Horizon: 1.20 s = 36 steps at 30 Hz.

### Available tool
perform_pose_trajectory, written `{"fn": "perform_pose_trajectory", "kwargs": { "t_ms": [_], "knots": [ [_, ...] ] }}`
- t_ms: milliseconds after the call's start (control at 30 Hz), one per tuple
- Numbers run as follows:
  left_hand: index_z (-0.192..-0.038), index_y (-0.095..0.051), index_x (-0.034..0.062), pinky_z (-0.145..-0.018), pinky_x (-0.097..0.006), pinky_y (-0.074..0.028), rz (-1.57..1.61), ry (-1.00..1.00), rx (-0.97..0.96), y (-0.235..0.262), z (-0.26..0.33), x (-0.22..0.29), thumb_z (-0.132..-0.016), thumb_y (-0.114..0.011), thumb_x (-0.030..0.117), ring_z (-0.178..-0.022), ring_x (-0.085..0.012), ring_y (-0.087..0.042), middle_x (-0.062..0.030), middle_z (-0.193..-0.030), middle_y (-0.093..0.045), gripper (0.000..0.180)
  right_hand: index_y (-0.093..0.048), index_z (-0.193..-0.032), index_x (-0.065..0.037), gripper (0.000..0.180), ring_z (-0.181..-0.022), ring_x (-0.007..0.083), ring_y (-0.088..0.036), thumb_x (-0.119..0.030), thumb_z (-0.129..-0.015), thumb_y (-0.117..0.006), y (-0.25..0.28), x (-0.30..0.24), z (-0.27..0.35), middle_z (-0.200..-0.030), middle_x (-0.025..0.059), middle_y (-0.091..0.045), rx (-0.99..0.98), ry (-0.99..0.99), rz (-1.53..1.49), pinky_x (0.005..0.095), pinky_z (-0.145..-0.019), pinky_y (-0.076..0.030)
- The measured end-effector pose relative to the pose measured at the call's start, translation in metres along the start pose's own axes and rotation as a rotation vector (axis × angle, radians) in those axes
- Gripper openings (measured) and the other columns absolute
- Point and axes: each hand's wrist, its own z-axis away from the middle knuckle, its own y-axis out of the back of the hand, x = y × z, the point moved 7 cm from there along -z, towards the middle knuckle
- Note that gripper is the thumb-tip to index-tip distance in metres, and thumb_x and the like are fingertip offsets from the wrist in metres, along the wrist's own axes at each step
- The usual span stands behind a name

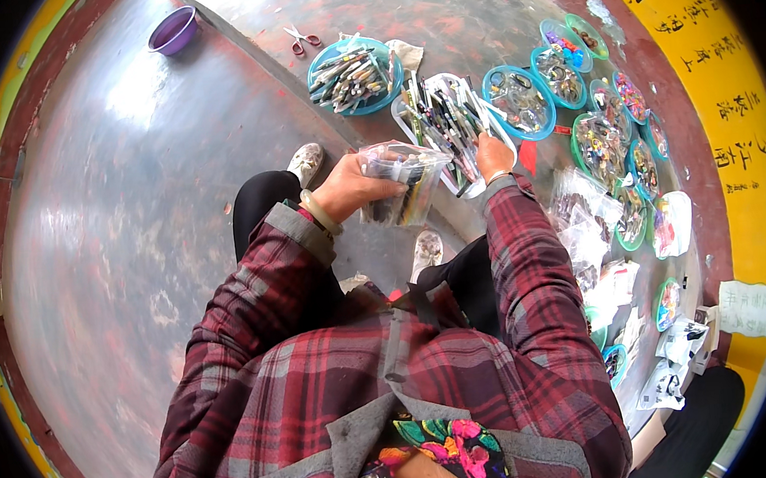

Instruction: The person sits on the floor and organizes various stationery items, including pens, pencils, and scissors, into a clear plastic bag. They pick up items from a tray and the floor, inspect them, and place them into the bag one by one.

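Note:
My left hand [350,188] grips a clear plastic bag [404,182] by its open top; the bag holds a few pens. My right hand [493,154] reaches into a white tray [410,123] full of pens and pencils, fingers closed around some of them. A bracelet sits on my left wrist. Both arms wear red plaid sleeves.
A blue bowl [388,92] of pens and red-handled scissors [301,39] lie beyond the tray. Several teal-rimmed bowls [521,100] of small items curve along the right, with plastic bags [582,225] beside them. A purple bowl [173,31] sits far left. My shoes [307,163] rest on the floor.

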Motion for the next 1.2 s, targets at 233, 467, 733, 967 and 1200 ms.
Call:
{"fn": "perform_pose_trajectory", "kwargs": {
  "t_ms": [233,467,733,967,1200],
  "knots": [
    [-0.112,-0.057,0.0012,-0.085,-0.027,-0.045,-0.017,-0.021,0.017,0.002,0.001,0.003,-0.072,-0.07,0.002,-0.092,-0.0098,-0.055,-0.0017,-0.103,-0.061,0.042,-0.046,-0.112,-0.008,0.025,-0.069,0.0302,-0.064,-0.019,-0.09,-0.046,0.111,-0.021,0.01,-0.078,0.0144,-0.065,0.278,-0.066,-0.177,0.0392,-0.059,-0.049],
    [-0.114,-0.056,0.0,-0.086,-0.028,-0.045,-0.15,0.037,-0.089,-0.004,0.0,-0.008,-0.072,-0.07,0.003,-0.09,-0.0096,-0.056,-0.003,-0.101,-0.063,0.044,-0.028,-0.129,-0.003,0.055,-0.065,0.0161,-0.063,-0.005,-0.085,-0.061,0.223,-0.026,0.091,-0.08,0.0129,-0.065,0.489,-0.063,-1.612,0.0233,-0.055,-0.045],
    [-0.113,-0.058,0.0011,-0.086,-0.029,-0.044,-0.211,0.061,-0.186,-0.016,0.0,-0.017,-0.072,-0.072,0.005,-0.09,-0.0101,-0.056,-0.0023,-0.1,-0.064,0.044,-0.026,-0.132,-0.004,0.059,-0.064,0.0156,-0.062,-0.007,-0.085,-0.062,0.245,-0.054,0.128,-0.08,0.0129,-0.065,0.429,0.004,-1.762,0.023,-0.057,-0.044],
    [-0.115,-0.057,0.0019,-0.088,-0.028,-0.043,-0.153,0.067,-0.181,-0.013,0.0,-0.019,-0.072,-0.071,0.004,-0.092,-0.0093,-0.055,-0.0014,-0.102,-0.063,0.045,-0.023,-0.136,-0.005,0.064,-0.068,0.0158,-0.061,-0.008,-0.085,-0.061,0.238,-0.072,0.144,-0.083,0.0128,-0.064,0.255,0.006,-1.821,0.0253,-0.059,-0.047],
    [-0.114,-0.057,0.0004,-0.086,-0.027,-0.044,-0.113,0.058,-0.182,-0.013,0.002,-0.016,-0.072,-0.071,0.004,-0.09,-0.0098,-0.056,-0.0027,-0.1,-0.064,0.044,-0.02,-0.14,-0.007,0.064,-0.068,0.0177,-0.062,-0.012,-0.088,-0.056,0.218,-0.11,0.186,-0.081,0.0106,-0.06,-0.149,-0.015,-1.829,0.0252,-0.059,-0.049]
  ]
}}
